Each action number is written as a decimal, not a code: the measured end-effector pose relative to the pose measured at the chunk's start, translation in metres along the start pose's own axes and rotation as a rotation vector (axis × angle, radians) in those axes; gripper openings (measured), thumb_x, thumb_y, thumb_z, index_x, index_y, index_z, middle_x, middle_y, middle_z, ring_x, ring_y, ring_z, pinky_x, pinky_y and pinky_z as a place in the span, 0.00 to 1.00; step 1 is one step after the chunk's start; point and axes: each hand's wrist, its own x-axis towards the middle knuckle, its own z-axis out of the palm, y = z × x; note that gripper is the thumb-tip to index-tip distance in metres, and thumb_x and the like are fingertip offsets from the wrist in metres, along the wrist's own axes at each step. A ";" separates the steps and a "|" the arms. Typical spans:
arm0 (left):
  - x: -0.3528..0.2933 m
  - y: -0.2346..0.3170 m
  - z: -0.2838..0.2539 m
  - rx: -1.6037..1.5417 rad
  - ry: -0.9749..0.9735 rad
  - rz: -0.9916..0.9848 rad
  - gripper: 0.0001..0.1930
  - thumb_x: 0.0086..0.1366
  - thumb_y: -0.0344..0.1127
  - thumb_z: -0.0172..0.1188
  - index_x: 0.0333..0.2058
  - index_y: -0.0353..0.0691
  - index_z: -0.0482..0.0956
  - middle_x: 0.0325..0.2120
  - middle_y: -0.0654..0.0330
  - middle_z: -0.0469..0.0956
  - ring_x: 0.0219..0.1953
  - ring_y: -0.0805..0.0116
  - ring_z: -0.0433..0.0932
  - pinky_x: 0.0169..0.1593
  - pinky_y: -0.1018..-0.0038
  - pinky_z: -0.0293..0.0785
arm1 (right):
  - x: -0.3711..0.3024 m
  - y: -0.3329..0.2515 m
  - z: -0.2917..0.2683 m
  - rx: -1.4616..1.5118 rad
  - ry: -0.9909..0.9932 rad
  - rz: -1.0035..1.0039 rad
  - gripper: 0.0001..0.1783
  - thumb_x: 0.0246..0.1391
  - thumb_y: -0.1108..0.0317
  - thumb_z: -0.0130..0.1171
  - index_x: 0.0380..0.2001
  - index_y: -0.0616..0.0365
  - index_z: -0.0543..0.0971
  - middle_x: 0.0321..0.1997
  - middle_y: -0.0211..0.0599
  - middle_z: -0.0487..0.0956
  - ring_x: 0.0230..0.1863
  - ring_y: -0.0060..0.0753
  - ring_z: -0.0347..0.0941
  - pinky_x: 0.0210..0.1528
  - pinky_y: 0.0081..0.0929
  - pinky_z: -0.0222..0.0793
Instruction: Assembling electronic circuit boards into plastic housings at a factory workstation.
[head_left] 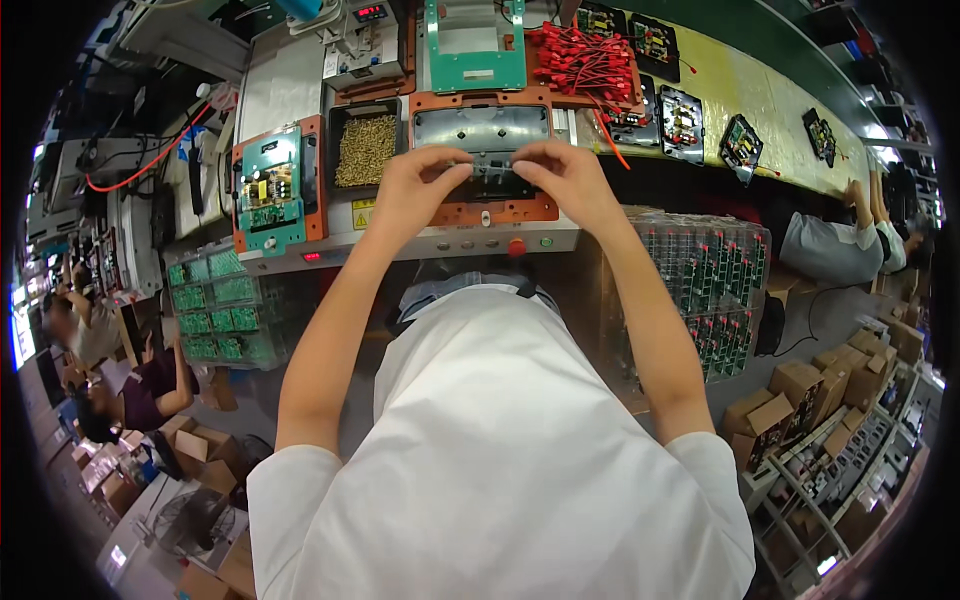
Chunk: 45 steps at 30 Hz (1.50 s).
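Both my hands are over an orange fixture (525, 211) on a grey machine bench. My left hand (422, 185) has its thumb and forefinger closed on the left end of a small dark glossy plastic piece (494, 176). At the opposite end, my right hand (566, 178) pinches the same piece. The piece lies level between my fingertips, over the near part of the fixture; whether it touches the fixture is hidden. Just beyond it a shiny metallic plate (480, 126) sits in the fixture. A teal frame (478, 72) stands raised behind.
Left of my hands are a bin of brass-coloured small parts (366, 150) and a second fixture with a circuit board (268, 192). Red-tipped wires (585, 62) lie at the back right. Along a yellow bench (760, 90) sit several black housings with boards. A red button (516, 247) is on the front panel.
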 end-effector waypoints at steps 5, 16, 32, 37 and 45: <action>0.002 -0.014 -0.005 0.292 -0.024 0.246 0.10 0.59 0.27 0.66 0.40 0.35 0.83 0.42 0.59 0.82 0.44 0.66 0.79 0.48 0.72 0.75 | 0.009 0.002 -0.007 -0.279 -0.087 -0.151 0.14 0.50 0.70 0.69 0.41 0.60 0.82 0.36 0.32 0.78 0.31 0.21 0.70 0.35 0.20 0.68; -0.027 0.002 -0.003 0.496 0.167 0.514 0.12 0.57 0.25 0.65 0.41 0.35 0.81 0.45 0.54 0.78 0.48 0.56 0.77 0.49 0.67 0.76 | 0.044 0.002 -0.021 -0.379 0.203 -0.493 0.23 0.54 0.63 0.66 0.52 0.58 0.78 0.50 0.38 0.79 0.48 0.32 0.76 0.50 0.29 0.71; -0.042 0.002 0.007 0.184 -0.049 -0.384 0.26 0.64 0.55 0.61 0.21 0.33 0.78 0.13 0.55 0.76 0.16 0.65 0.77 0.21 0.69 0.71 | -0.010 -0.033 -0.011 -0.256 0.015 -0.167 0.10 0.60 0.69 0.58 0.41 0.62 0.81 0.36 0.39 0.82 0.42 0.36 0.77 0.47 0.33 0.72; -0.046 -0.004 0.015 0.834 0.019 -0.158 0.23 0.60 0.54 0.64 0.22 0.37 0.80 0.19 0.48 0.79 0.25 0.49 0.81 0.28 0.58 0.76 | -0.029 -0.022 0.012 -0.524 -0.266 -0.483 0.12 0.52 0.71 0.63 0.41 0.61 0.79 0.39 0.43 0.77 0.42 0.46 0.74 0.46 0.36 0.73; -0.052 -0.018 0.015 0.348 0.243 0.068 0.13 0.60 0.39 0.66 0.24 0.34 0.80 0.21 0.49 0.77 0.23 0.48 0.76 0.28 0.62 0.72 | -0.029 0.008 0.012 -0.798 -0.102 -0.447 0.08 0.51 0.72 0.65 0.33 0.59 0.76 0.32 0.43 0.75 0.34 0.49 0.74 0.36 0.38 0.71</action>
